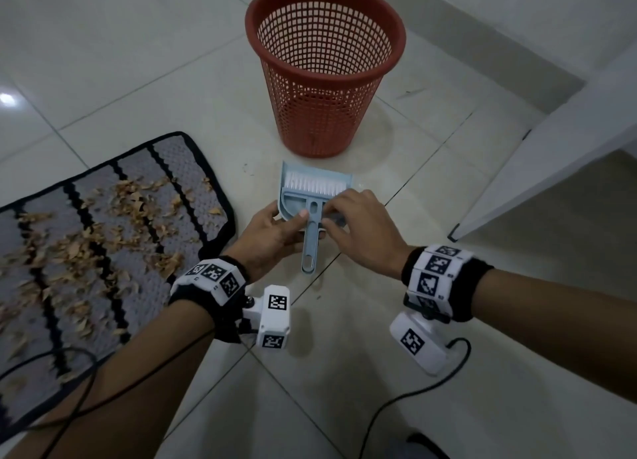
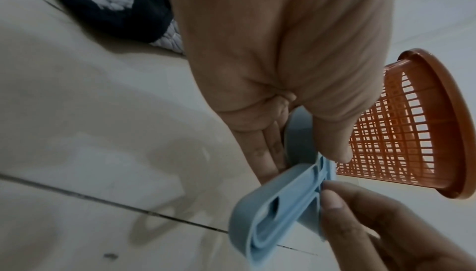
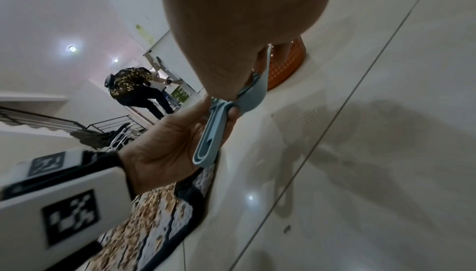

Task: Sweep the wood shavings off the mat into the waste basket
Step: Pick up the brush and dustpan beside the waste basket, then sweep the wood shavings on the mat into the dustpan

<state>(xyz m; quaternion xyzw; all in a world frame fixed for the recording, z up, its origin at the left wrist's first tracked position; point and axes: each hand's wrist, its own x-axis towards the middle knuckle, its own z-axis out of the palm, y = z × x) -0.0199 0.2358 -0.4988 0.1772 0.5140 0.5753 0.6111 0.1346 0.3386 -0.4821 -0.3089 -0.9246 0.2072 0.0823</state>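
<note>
Between the two hands, lifted just off the tiled floor, sits a pale blue dustpan point(image 1: 312, 196) with its white-bristled brush point(image 1: 315, 184) nested inside, both handles stacked. The left hand point(image 1: 272, 234) grips the pan's near edge, thumb on top and fingers beneath; the right hand point(image 1: 362, 227) pinches the brush back with curled fingers. Thin moulded plastic like this should be light and stiff, a bit slick, so I'd hold each piece by its slotted handle once they are pulled apart. To the left of the left hand lies the grey-and-black striped mat point(image 1: 103, 238), scattered with dry tan wood shavings point(image 1: 86, 245) that look feather-light and crumbly. Beyond both hands stands the red mesh waste basket point(image 1: 324, 65), upright.
</note>
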